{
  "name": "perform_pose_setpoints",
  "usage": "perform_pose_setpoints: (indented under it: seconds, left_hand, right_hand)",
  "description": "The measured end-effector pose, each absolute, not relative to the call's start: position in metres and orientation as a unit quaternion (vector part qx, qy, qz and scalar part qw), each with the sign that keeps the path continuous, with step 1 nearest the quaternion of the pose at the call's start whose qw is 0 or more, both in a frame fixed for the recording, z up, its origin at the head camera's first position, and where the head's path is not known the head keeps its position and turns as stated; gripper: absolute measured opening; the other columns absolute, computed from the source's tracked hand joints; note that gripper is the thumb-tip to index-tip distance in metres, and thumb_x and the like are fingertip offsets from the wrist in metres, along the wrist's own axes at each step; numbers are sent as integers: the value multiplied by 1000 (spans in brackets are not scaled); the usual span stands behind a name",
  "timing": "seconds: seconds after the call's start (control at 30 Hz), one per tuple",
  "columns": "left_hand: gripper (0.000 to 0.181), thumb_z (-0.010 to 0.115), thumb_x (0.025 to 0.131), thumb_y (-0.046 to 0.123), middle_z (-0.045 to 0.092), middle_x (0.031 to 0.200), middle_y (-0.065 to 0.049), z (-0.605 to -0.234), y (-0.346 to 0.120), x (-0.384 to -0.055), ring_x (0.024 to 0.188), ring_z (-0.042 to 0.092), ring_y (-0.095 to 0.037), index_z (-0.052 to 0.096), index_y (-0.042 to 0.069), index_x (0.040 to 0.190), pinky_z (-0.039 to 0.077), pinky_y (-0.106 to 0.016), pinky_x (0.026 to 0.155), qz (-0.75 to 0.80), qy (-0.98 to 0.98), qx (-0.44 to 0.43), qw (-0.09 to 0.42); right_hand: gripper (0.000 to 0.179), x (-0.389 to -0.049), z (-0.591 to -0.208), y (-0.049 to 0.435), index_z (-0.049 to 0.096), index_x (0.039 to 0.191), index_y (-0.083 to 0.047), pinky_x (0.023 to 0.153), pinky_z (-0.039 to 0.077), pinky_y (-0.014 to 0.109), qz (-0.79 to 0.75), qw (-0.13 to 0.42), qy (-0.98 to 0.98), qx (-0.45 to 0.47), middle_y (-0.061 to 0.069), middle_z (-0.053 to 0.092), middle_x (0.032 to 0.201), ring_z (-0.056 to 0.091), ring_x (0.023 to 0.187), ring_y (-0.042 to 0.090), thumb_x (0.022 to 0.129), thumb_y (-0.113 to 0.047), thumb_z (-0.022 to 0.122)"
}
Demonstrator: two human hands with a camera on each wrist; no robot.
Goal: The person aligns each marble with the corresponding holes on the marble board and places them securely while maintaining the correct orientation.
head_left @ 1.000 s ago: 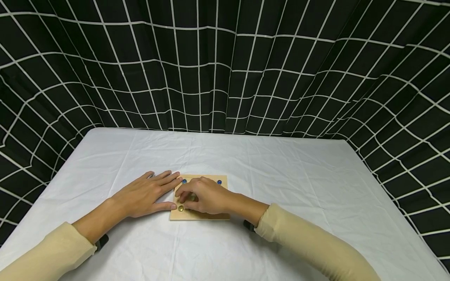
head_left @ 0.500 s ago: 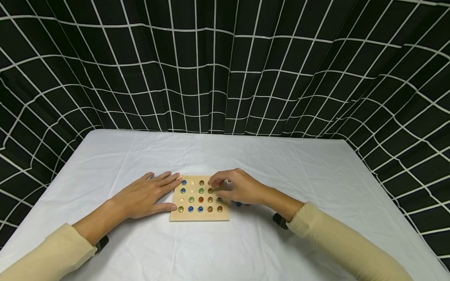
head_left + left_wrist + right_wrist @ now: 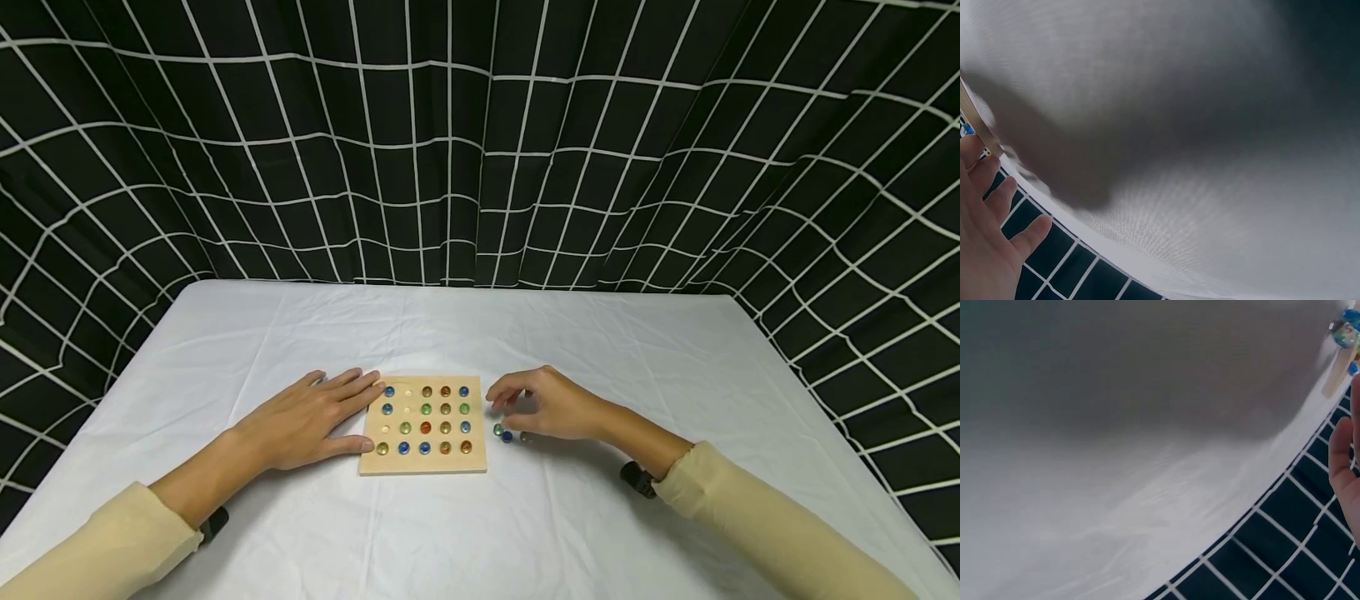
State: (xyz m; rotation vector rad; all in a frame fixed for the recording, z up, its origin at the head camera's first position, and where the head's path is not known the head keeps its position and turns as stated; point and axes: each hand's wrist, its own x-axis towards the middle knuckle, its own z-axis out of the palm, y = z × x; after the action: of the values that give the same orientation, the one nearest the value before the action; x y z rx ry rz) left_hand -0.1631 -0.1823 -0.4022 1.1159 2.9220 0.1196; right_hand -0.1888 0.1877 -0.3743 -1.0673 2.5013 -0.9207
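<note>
A square wooden board [image 3: 420, 467] lies on the white cloth, with rows of coloured glass marbles [image 3: 425, 427] seated in its hollows. Three hollows toward its left side are bare. My left hand [image 3: 307, 421] lies flat with straight fingers, its fingertips and thumb tip at the board's left edge. Just right of the board, my right hand [image 3: 551, 404] hovers with bent fingers, thumb and forefinger apart and nothing seen between them. Under it sit a green marble [image 3: 498, 429] and a dark blue marble [image 3: 507, 437]. The right wrist view shows a swirled marble [image 3: 1345, 335] near the board.
A white cloth [image 3: 600, 358] with creases covers the table. Black curtains [image 3: 420, 167] with a white grid stand behind it and along both sides. Dark wrist cameras [image 3: 637, 480] sit under the cuffs of both beige sleeves.
My right hand has moved from over the board, rightward past its right edge, to the loose marbles, uncovering the rows of marbles. My left hand has stayed at the board's left edge.
</note>
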Motion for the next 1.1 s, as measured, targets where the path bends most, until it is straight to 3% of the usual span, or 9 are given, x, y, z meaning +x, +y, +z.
perform_pose_setpoints:
  seconds: [0.33,0.57,1.1]
  left_hand:
    - [82,38,96,72,36,159,-3,-403,-183,-163,144,36,-30,36,16,156,33,-61,109,37,934,357,2]
    - [82,39,96,71,36,159,-3,-404,-184,-164,144,36,-30,36,17,156,32,-61,109,37,933,359,1]
    - [81,42,95,70,36,159,-3,-403,-184,-163,144,36,-29,35,16,156,33,-61,109,42,932,361,-1]
  right_hand:
    - [34,-184,-381,206,72,110,-12,84,51,36,-331,170,855,-359,-7,73,97,66,90,15,79,-9,84]
    - [35,-180,-384,213,71,112,-10,86,53,31,-329,189,853,-357,-6,72,100,66,93,14,79,-4,83]
    - [32,-182,-389,211,71,111,-8,81,55,32,-331,168,852,-370,-6,72,96,65,88,12,82,5,77]
